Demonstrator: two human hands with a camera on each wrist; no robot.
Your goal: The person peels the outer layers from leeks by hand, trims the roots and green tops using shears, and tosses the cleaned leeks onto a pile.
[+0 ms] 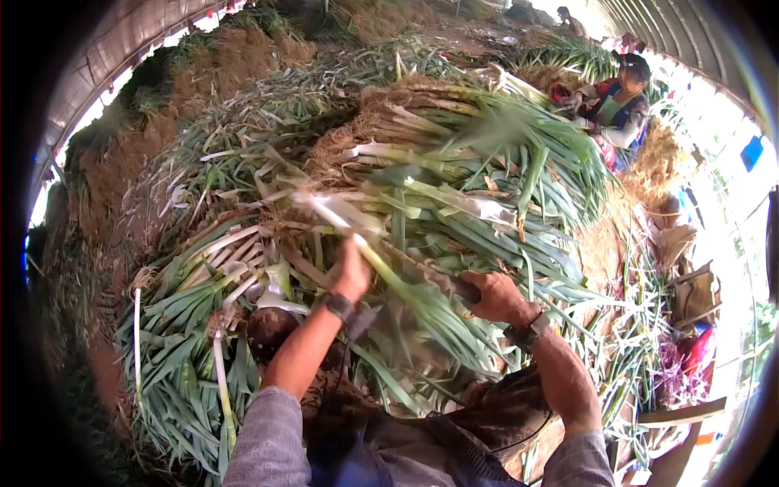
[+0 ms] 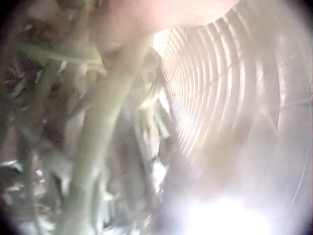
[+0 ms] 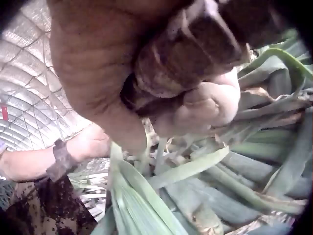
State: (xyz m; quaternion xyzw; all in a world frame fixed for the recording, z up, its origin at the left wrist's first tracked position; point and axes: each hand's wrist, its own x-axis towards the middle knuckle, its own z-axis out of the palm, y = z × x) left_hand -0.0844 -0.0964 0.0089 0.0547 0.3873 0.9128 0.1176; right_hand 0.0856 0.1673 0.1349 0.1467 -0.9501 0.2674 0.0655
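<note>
My left hand [image 1: 350, 272] grips a leek [image 1: 383, 266] by its stem. The white root end points up and away, and the green leaves fan down to the right, blurred. From the left wrist view, the pale stem [image 2: 100, 132] runs down from the hand. My right hand [image 1: 497, 298] holds a tool by its dark handle [image 1: 466, 290]; a long, narrow, brownish part reaches from it towards the leek, like a knife blade. The handle [image 3: 181, 54] looks wrapped or ridged in the right wrist view, with the fingers curled round it. Its far end is out of that view.
A large heap of leeks [image 1: 454, 134] lies ahead, roots to the left. More leeks [image 1: 191, 304] are piled at the left, beside a dark round object [image 1: 273, 331]. Another person [image 1: 621, 109] sits at the far right. Brown sacking or cardboard [image 1: 694, 296] lies at the right edge.
</note>
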